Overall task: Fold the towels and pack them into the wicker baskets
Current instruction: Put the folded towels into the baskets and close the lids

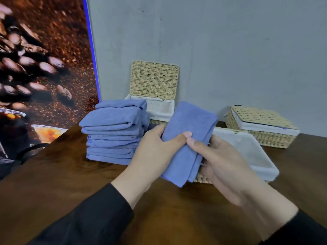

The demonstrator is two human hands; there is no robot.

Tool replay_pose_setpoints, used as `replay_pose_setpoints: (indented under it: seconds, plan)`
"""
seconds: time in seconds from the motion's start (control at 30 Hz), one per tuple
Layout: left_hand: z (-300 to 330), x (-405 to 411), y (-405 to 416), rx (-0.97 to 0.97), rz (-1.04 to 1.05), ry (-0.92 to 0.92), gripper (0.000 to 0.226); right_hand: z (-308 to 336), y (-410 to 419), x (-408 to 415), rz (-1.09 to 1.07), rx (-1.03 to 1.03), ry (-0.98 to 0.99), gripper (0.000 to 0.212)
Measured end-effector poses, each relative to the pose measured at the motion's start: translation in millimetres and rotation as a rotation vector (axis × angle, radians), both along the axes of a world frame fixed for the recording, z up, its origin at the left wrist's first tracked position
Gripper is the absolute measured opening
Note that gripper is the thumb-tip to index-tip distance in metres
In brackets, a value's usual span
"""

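I see the dark wooden surface [62, 183] carrying a stack of folded blue towels [113, 133] toward its far left edge, a lidded wicker basket [261, 128] at the far right, an open lined basket [247, 152] nearer me and another [159, 108] against the wall. My left hand [155, 152] and right hand [223, 165] hold a folded towel [187, 138] above the surface's middle, fingers clamped on it.

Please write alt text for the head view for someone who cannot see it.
Both hands, left and right, grip a folded blue towel above an open lined basket on a wooden table. A stack of folded towels sits left; two more baskets, one open, one lidded, stand by the wall.
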State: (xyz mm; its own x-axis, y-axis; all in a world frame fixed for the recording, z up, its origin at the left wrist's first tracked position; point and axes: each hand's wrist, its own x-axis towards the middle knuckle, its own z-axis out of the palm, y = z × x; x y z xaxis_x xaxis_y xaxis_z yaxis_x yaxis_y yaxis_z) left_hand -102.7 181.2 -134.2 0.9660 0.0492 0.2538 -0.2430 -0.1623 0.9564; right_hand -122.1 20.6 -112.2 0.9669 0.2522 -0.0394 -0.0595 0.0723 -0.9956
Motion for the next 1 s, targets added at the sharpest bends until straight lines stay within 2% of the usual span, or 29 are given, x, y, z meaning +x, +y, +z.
replay_pose_setpoints:
  seconds: [0.07,0.13,0.27,0.43,0.5,0.63,0.7,0.73,0.77,0.83,0.87,0.9,0.93,1.0]
  plan:
    - [2,10,-19,-0.051,0.008,-0.068,0.025,13,-23,14,-0.090,-0.022,-0.012,0.032]
    - [-6,27,-26,-0.078,0.095,-0.134,0.024,28,-51,33,-0.131,-0.037,0.004,0.034]
    - [-50,60,-37,-0.028,0.126,-0.168,0.016,36,-90,76,-0.039,-0.109,0.216,0.042]
    - [-83,77,-43,0.120,0.032,-0.224,0.035,2,-96,109,0.045,-0.275,0.447,0.032]
    - [-86,79,-44,0.155,-0.006,-0.221,0.047,-12,-95,117,0.034,-0.325,0.469,0.029]
    - [-86,80,-44,0.141,-0.018,-0.194,0.044,-28,-92,125,0.043,-0.374,0.510,0.035]
    - [-85,80,-44,0.135,-0.029,-0.186,0.053,-27,-90,126,0.071,-0.425,0.512,0.034]
    - [-86,80,-44,0.134,-0.034,-0.183,0.057,-24,-89,126,0.076,-0.567,0.459,0.036]
    - [-86,80,-44,0.130,-0.039,-0.180,0.059,-19,-89,125,0.073,-0.819,0.353,0.044]
    - [-86,79,-44,0.127,-0.045,-0.181,0.058,-6,-92,123,-0.003,-1.370,0.000,0.063]
    - [-86,79,-44,0.128,-0.046,-0.184,0.057,2,-92,120,-0.076,-1.495,-0.204,0.065]
    - [-85,79,-44,0.128,-0.046,-0.184,0.055,10,-93,117,-0.102,-1.489,-0.375,0.064]
    - [-85,78,-45,0.125,-0.048,-0.181,0.052,16,-92,113,-0.036,-1.443,-0.487,0.061]
    - [-85,78,-46,0.112,-0.058,-0.173,0.045,24,-87,107,0.238,-1.422,-0.492,0.073]
